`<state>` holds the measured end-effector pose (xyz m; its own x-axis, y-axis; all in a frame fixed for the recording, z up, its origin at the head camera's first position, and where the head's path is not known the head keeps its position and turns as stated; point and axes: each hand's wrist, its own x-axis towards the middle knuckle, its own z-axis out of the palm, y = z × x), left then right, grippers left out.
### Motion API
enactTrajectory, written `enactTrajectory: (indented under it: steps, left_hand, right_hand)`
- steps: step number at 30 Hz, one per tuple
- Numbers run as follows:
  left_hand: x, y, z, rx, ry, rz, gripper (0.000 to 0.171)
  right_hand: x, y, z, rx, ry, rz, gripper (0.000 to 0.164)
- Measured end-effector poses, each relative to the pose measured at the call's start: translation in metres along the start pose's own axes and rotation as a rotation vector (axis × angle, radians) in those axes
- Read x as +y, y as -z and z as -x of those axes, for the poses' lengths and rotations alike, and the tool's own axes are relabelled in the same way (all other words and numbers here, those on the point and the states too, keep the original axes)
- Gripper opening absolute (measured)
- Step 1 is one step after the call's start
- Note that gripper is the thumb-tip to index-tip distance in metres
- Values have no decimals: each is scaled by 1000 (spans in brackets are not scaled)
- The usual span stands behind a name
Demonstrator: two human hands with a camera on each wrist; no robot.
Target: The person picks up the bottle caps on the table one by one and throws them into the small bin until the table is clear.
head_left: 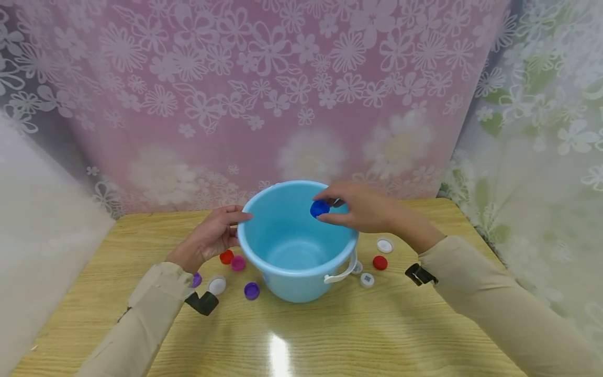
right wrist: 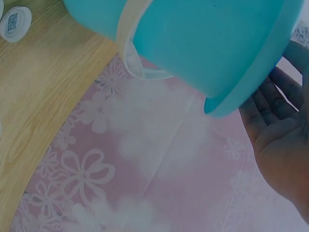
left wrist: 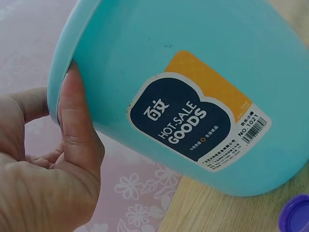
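A light blue plastic bucket (head_left: 301, 287) stands on the wooden table, its mouth tilted towards the head camera. My left hand (head_left: 213, 231) grips the bucket's left rim, thumb and fingers on either side of the wall. Over the mouth, my right hand (head_left: 366, 210) pinches a dark blue bottle cap (head_left: 320, 209) between thumb and fingers. In the right wrist view the bucket's rim hides that cap and the fingertips. The left wrist view shows a printed label (left wrist: 193, 121) on the bucket's side.
Left of the bucket lie an orange-red cap (head_left: 226, 256), a pink cap (head_left: 237, 263), a white cap (head_left: 217, 285) and purple caps (head_left: 252, 290). To its right are a red cap (head_left: 379, 263) and several white caps (head_left: 384, 245). The white handle (head_left: 343, 274) hangs down. A flowered curtain (head_left: 282, 104) backs the table.
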<state>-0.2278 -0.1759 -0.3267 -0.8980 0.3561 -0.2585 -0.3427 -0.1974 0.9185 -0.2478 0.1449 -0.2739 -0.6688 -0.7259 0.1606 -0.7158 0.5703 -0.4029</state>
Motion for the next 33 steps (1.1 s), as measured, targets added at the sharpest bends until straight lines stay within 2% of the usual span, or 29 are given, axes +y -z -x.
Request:
enactTrajectory:
  steps: [12,23,33]
  left_hand:
    - [-1,0,0,21,-14,2,25]
    - [-3,-1,-3,37,-40,26,20]
    - [-4,-2,-4,48,-39,23,25]
  right_hand:
    - [-4,-13,-6,-38,63,-38,41]
    - [-4,-16,-8,-43,56,-35,43]
    - [-6,-16,-9,-44,59,-27,43]
